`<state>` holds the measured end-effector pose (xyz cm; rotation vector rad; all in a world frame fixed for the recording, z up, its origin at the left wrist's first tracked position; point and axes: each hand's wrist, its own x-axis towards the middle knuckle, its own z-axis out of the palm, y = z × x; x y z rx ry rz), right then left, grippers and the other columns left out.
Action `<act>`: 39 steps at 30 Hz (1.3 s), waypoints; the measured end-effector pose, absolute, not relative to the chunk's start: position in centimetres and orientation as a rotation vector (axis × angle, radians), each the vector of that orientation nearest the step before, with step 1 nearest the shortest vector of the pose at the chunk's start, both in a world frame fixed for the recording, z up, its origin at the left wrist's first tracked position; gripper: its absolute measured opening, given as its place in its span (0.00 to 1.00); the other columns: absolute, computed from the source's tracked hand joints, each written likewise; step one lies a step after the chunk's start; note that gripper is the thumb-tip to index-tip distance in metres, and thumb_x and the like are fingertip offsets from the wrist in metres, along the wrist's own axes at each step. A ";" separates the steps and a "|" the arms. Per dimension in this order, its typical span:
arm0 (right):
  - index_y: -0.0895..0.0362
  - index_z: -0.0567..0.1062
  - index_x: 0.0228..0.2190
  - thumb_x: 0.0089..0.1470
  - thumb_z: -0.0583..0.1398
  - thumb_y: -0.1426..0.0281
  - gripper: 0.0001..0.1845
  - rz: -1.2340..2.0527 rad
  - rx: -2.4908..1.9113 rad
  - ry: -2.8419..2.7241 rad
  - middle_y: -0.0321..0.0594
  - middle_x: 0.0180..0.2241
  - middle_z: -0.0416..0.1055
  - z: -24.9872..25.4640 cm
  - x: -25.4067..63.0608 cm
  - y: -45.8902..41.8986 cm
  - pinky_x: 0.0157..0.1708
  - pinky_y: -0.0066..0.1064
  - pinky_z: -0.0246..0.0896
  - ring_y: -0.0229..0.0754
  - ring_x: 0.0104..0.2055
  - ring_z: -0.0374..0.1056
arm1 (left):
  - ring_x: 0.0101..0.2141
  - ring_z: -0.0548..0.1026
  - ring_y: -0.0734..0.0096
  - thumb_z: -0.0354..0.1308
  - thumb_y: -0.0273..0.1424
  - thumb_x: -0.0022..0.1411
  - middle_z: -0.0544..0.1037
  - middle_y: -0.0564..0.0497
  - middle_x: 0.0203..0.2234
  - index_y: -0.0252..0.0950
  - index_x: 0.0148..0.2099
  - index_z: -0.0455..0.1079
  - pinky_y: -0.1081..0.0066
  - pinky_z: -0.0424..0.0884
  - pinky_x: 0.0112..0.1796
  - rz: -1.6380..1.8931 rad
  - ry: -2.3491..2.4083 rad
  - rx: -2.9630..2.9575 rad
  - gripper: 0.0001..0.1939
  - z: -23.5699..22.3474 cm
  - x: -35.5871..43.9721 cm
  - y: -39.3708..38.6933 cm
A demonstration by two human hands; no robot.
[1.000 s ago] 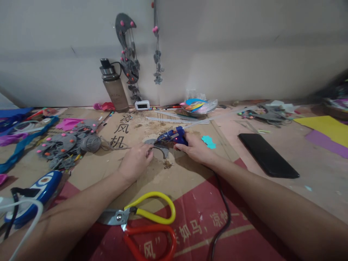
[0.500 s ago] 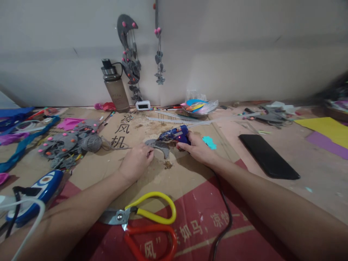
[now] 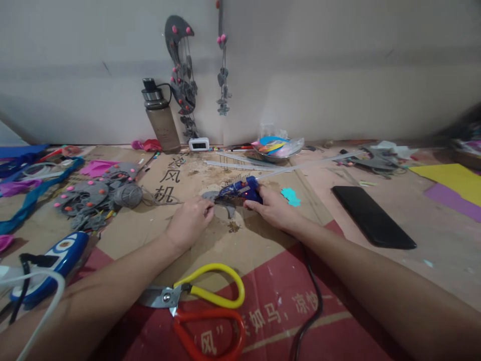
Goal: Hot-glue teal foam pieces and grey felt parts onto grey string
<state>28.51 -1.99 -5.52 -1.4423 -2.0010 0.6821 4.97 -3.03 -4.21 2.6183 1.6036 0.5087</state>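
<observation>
My right hand [image 3: 272,205] is wrapped round a blue hot glue gun [image 3: 240,190], with a long clear glue stick [image 3: 308,164] sticking out of its back. The gun's nozzle points left, over a grey felt crescent [image 3: 228,211] on the cardboard. My left hand [image 3: 191,218] is closed at the crescent's left end, fingers pinched together beside the nozzle. Its fingertips hide what they grip, perhaps the felt edge or the grey yarn [image 3: 165,200] that runs toward them from a ball [image 3: 128,195]. Nearer me lie scissors [image 3: 210,301] with one yellow and one red handle.
A black phone [image 3: 372,216] lies at the right, near yellow felt [image 3: 447,180]. Turquoise felt [image 3: 290,196] sits by my right hand. Behind stand a bottle [image 3: 162,123], a small clock [image 3: 199,144] and a bowl [image 3: 278,158]. The gun's cord [image 3: 313,301] trails toward me.
The glue gun's nozzle has shifted slightly left and down, closer to my left fingertips. The whole view has moved a little; both hands keep their grip.
</observation>
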 end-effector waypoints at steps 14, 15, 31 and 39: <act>0.58 0.69 0.33 0.53 0.57 0.63 0.10 0.584 -1.588 -2.038 0.44 0.36 0.72 -4.8 28.1 -2.3 0.35 0.32 0.56 0.44 0.37 0.66 | 0.37 0.74 0.67 0.50 0.31 0.62 0.78 0.47 0.35 0.35 0.44 0.74 0.68 0.68 0.43 0.531 1.594 2.657 0.14 -4.5 5.0 -3.0; 0.58 0.69 0.33 0.53 0.57 0.63 0.10 0.582 -1.590 -2.038 0.44 0.36 0.72 -4.7 28.1 -2.3 0.35 0.32 0.56 0.45 0.37 0.66 | 0.37 0.74 0.67 0.49 0.31 0.63 0.78 0.47 0.35 0.35 0.44 0.74 0.68 0.68 0.43 0.525 1.593 2.661 0.14 -4.6 5.0 -3.0; 0.58 0.70 0.38 0.53 0.57 0.63 0.13 0.616 -1.494 -1.956 0.43 0.36 0.72 -5.3 28.5 -2.2 0.36 0.33 0.58 0.44 0.37 0.66 | 0.40 0.74 0.66 0.47 0.32 0.64 0.77 0.45 0.36 0.34 0.46 0.74 0.67 0.67 0.46 0.378 1.656 2.618 0.17 -4.2 5.2 -3.2; 0.57 0.69 0.43 0.53 0.58 0.67 0.15 0.585 -1.500 -2.029 0.45 0.39 0.72 -4.6 28.1 -2.6 0.39 0.32 0.58 0.46 0.41 0.67 | 0.37 0.74 0.65 0.48 0.31 0.63 0.78 0.46 0.34 0.34 0.44 0.75 0.67 0.68 0.42 0.410 1.630 2.665 0.15 -4.2 5.2 -3.1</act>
